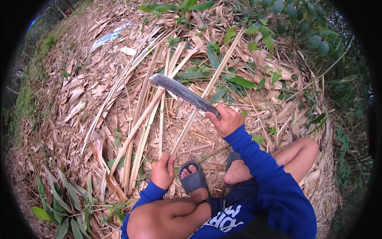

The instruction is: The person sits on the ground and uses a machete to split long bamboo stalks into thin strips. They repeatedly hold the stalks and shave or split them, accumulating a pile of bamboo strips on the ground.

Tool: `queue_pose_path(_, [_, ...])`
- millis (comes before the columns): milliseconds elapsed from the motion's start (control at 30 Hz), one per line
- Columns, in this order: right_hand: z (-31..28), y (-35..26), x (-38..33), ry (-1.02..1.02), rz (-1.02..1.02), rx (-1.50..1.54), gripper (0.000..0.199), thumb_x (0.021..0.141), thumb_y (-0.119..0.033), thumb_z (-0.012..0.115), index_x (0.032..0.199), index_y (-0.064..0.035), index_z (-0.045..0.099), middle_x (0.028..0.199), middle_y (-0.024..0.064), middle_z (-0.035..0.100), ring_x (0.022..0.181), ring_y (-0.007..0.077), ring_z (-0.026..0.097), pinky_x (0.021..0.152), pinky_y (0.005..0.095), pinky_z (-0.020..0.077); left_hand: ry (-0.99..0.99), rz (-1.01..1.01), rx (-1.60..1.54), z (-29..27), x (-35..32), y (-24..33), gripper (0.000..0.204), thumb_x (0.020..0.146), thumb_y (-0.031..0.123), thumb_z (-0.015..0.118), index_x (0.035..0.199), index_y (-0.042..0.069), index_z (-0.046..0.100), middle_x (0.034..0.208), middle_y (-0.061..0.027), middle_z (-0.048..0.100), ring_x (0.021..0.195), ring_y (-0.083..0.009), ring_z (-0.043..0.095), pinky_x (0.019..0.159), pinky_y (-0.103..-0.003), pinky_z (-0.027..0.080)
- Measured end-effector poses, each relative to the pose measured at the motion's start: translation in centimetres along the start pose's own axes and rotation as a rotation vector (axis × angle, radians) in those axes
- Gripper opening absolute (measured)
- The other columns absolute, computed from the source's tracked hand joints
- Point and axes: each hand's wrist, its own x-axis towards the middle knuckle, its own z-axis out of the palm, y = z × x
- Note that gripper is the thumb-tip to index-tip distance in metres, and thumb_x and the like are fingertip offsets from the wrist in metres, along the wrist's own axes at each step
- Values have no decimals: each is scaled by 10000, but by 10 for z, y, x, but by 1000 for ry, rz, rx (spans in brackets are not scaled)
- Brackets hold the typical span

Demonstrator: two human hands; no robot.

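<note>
My right hand [230, 120] is closed round the handle end of a machete [185, 93], its long dark blade pointing to the far left. The blade crosses over a long pale bamboo strip [218, 75]; whether the two touch, I cannot tell. At the strip's near end, the fingers of my left hand [163, 172] pinch it, and the rest slants away to the far right. Left of this strip lies a loose bunch of split bamboo strips [145, 115], some crossing each other. Most of the machete's handle is hidden in my fist.
Dry leaves and husks [71, 131] cover the ground. My sandalled foot [194, 177] is close to my left hand. Leafy plants stand at the lower left [67, 205] and the upper right [302, 28]. A blue and white scrap [109, 36] lies far left.
</note>
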Motion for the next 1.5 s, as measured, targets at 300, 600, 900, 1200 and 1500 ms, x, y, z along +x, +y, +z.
queue_pose_path(300, [3,5,0,-35,-21,38,494,875,-585,600,794,-98,582,577,110,596,534,320,625,465,448,457,43,37,18,-2,1,1,196,921,51,599,757,13,498,538,-193,495,495,-391,550,442,-417,385])
queue_pose_path(600, [-1,-3,-13,-146,-48,45,503,902,-588,553,800,-96,572,608,121,616,543,350,626,468,479,468,37,21,24,0,2,-1,193,922,63,603,763,12,508,546,-194,508,497,-380,562,444,-407,395])
queue_pose_path(900, [-2,-12,-21,-165,-166,48,465,893,-568,581,801,-112,586,578,102,600,529,338,622,460,464,471,75,0,3,1,-1,-1,215,930,77,597,747,-11,525,544,-174,476,433,-300,464,449,-366,359])
queue_pose_path(1200, [-3,-10,-15,-112,-123,44,444,882,-542,613,789,-110,577,589,103,590,534,324,621,452,447,453,82,-3,-2,-1,-5,-2,220,935,90,597,746,1,527,540,-161,478,428,-280,482,448,-360,362])
queue_pose_path(1500, [-6,-5,-8,-83,-136,8,456,890,-547,601,779,-106,575,603,104,593,529,328,609,451,424,454,72,-28,-32,0,-6,-4,226,939,98,598,750,-3,524,530,-150,478,426,-257,477,450,-351,364])
